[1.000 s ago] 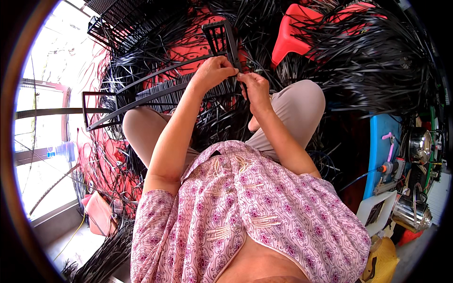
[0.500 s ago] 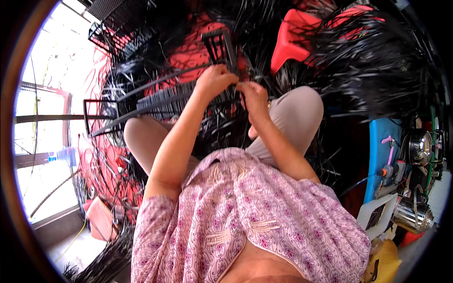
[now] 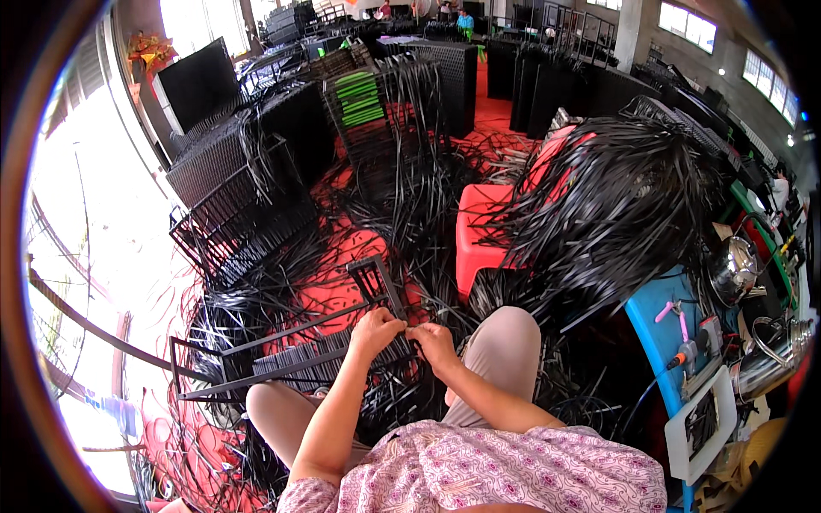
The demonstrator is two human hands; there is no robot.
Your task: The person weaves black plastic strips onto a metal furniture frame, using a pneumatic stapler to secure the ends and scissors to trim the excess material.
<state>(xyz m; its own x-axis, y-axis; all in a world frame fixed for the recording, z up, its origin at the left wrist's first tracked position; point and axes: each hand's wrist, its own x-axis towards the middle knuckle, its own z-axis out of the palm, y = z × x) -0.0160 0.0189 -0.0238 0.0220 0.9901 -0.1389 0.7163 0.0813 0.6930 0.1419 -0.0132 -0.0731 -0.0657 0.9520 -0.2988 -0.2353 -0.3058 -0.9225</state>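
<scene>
A long, narrow black frame (image 3: 295, 369) lies across my lap, its right end standing up in a short slatted section. Beside the corner of that end, my left hand (image 3: 376, 333) is closed on the frame, thumb and fingers pressed together. My right hand (image 3: 434, 345) pinches close by, its fingertips almost meeting those of the left. A thin black plastic strip seems to run through its grip, mostly hidden by the fingers. Behind the frame's rails lies a row of dark slats (image 3: 312, 355).
Loose black strips cover the red floor (image 3: 342, 256). Ahead stands a red plastic stool (image 3: 483, 222) beside a big heap of strips (image 3: 624, 205). A blue table (image 3: 654, 321) with tools and a metal kettle (image 3: 774, 355) is at right. Black woven furniture (image 3: 248, 154) and distant people (image 3: 464, 24) stand beyond.
The view has tipped upward, so more of the room shows and my hands sit lower in the picture. Both hands remain close together at the frame's end.
</scene>
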